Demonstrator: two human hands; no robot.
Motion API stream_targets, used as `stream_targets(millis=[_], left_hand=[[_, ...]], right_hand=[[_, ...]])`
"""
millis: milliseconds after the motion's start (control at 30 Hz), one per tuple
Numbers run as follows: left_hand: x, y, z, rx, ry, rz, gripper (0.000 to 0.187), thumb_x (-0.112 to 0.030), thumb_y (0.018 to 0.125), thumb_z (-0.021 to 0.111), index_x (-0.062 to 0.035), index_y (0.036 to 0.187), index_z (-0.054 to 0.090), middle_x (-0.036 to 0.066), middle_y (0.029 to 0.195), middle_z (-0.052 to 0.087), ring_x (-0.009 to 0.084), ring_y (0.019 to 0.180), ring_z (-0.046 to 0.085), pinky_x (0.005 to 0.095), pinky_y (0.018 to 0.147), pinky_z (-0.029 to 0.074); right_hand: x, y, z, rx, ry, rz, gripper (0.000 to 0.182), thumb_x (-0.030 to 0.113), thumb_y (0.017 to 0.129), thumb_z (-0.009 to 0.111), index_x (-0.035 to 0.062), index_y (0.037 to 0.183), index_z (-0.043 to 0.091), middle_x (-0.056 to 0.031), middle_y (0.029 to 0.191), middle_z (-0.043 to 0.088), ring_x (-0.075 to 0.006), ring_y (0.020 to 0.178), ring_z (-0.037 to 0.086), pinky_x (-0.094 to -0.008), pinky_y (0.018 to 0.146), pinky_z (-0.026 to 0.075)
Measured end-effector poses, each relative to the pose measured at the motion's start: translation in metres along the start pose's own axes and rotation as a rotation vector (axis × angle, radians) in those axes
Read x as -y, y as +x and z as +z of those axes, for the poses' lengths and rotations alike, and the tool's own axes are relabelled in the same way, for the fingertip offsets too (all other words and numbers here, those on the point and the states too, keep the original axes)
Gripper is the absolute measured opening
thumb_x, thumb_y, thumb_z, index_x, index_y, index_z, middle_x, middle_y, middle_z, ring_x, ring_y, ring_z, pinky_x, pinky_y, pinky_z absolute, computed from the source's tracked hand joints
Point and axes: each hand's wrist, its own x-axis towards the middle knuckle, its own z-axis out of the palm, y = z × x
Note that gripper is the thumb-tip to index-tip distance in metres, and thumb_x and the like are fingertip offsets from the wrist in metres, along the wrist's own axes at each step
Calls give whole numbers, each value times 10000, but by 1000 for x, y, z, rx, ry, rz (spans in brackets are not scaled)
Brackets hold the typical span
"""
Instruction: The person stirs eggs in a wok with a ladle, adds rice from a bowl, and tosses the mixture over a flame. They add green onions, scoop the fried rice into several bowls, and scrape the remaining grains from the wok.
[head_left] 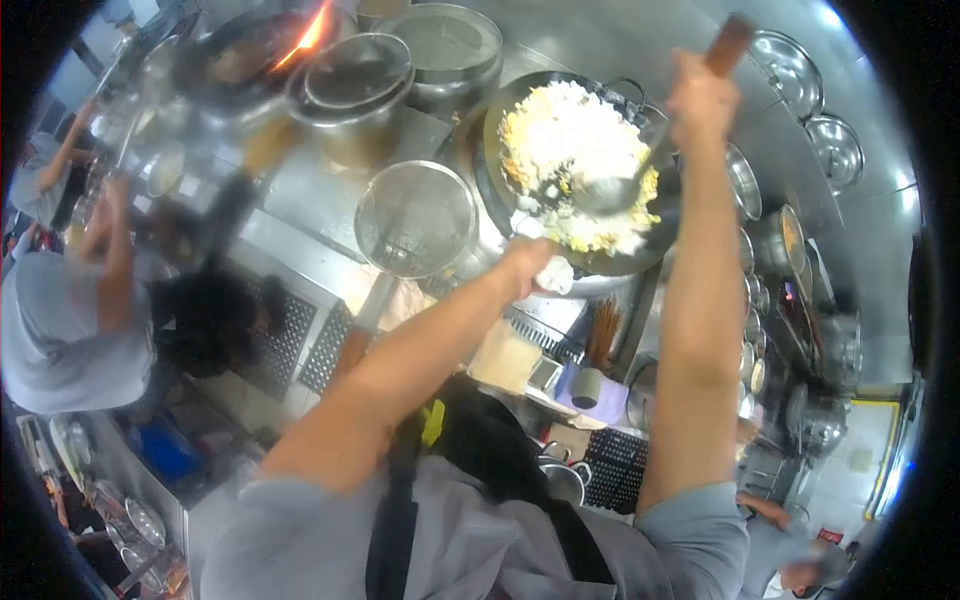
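Observation:
A dark wok (612,264) sits at the burner, holding white rice (572,122) mixed with yellow egg-like bits. My left hand (527,264) is closed at the wok's near edge, gripping a folded white cloth (555,276) against it. Whether a wok handle lies under the cloth is hidden. High at the right, my right hand (703,98) is wrapped round the wooden-ended handle of a ladle (607,195). The ladle's metal bowl rests in the rice, and its shaft slants down from my fist.
Left of the wok lies a round mesh strainer (416,220). Lidded pots (350,80) stand behind it, with a flaming second wok (235,62) beyond. A co-worker (75,325) stands at left. Metal bowls (835,150) line the right; a bamboo brush (603,332) stands near the wok.

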Motion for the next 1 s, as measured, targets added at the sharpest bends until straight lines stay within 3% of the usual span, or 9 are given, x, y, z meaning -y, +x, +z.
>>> stream_targets(millis=[133,200,333,500,633,800,867,933,1000], left_hand=[[-10,-6,1,-23,53,10,141,-77,889,491,23,974,543,168,822,615,323,718,649,485,637,578],[4,25,-13,132,-13,-92,138,-84,888,481,9,977,528,176,860,615,329,712,646,496,661,566],[-14,11,-5,62,-12,-145,230,-106,869,495,7,1057,561,174,909,632,311,757,656,530,663,551],[-14,16,1,18,-10,-106,182,-83,856,487,42,979,535,196,864,619,328,709,651,518,627,555],[-7,-77,20,-64,11,-98,268,-98,915,469,62,1130,487,218,1072,588,345,920,631,484,796,558],[-42,-140,28,254,-21,-179,280,-139,914,525,6,1149,479,179,1083,575,304,952,610,534,860,518],[-5,-100,9,73,112,52,271,-144,889,554,41,1085,521,180,1048,588,292,933,617,496,787,523],[62,-48,-28,-218,386,220,222,-125,864,548,53,986,600,161,862,636,258,765,656,425,662,531],[73,-89,-53,-64,103,-207,249,-107,887,564,73,1057,538,210,1102,608,297,976,641,483,800,547]], right_hand=[[-8,0,-18,-240,303,-55,149,112,782,690,12,747,586,-6,530,445,-116,409,398,-275,433,374],[-49,9,-16,-50,387,-16,108,59,784,673,-7,783,588,-21,531,434,-123,404,391,-267,440,390],[6,49,-65,-114,317,5,152,17,808,624,-31,952,632,-40,568,468,-145,408,433,-272,431,411],[-79,46,-61,-237,119,-106,223,19,817,583,-63,1022,611,-46,603,505,-151,460,502,-298,430,424],[17,18,-72,-18,236,-39,228,47,813,580,-63,1011,606,-48,603,511,-151,519,534,-292,466,425],[55,-44,-94,44,192,-131,140,101,846,541,-15,885,608,-41,605,532,-139,564,551,-280,505,421],[46,-72,-39,-159,-125,107,148,144,849,548,13,838,617,-45,630,567,-140,600,569,-287,533,435],[31,-39,-11,-198,117,-10,217,143,838,542,7,988,616,-41,622,554,-152,622,571,-298,552,446],[17,21,-68,-79,35,-150,317,123,832,533,-9,1116,582,-39,654,544,-150,617,559,-302,553,446]])
